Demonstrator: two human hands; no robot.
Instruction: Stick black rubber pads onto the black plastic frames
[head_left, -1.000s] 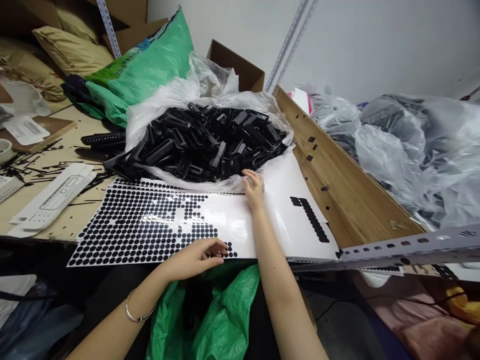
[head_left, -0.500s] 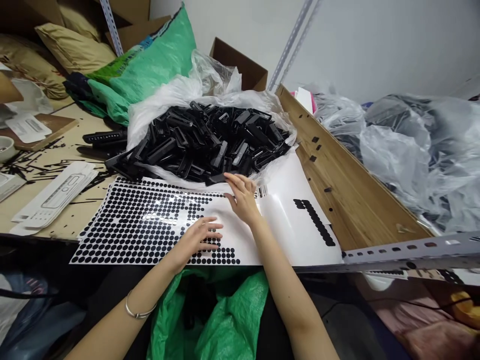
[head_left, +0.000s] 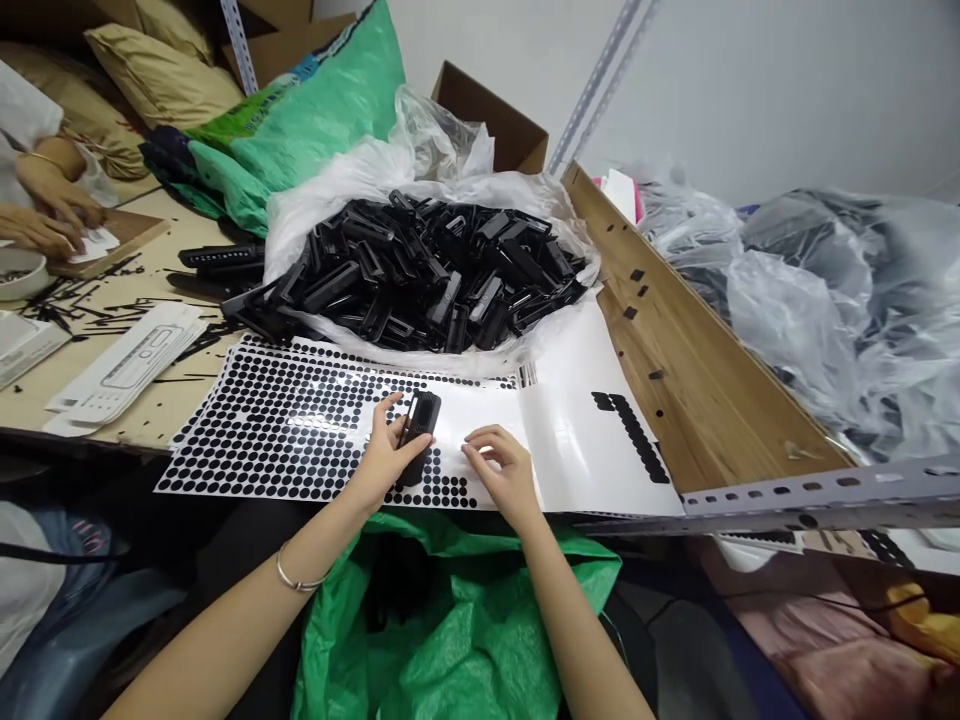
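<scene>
My left hand (head_left: 384, 462) is closed around a black plastic casing (head_left: 424, 412), held upright above the sticker sheet. A dark recess shows on its upper part, and my thumb lies across its front. To the right of it, my right hand (head_left: 504, 470) hovers over a bare white part of the sheet. Its fingers are loosely curled, with a gap behind the thumb and nothing visible in them. The sticker sheet (head_left: 259, 425) carries rows of round black stickers. Beyond it, a white plastic bag (head_left: 289, 215) holds a heap of similar black casings (head_left: 420, 265).
An open green sack (head_left: 480, 620) sits below the table edge. White printed cards (head_left: 127, 365) lie on the left. Another person's hands (head_left: 52, 210) work at the far left. A wooden board (head_left: 720, 400) and a perforated metal rail (head_left: 795, 492) border the right side.
My right hand has drawn back from the heap toward me. My left hand, empty before, now grips a black casing. Another person's hands have come into view at the left.
</scene>
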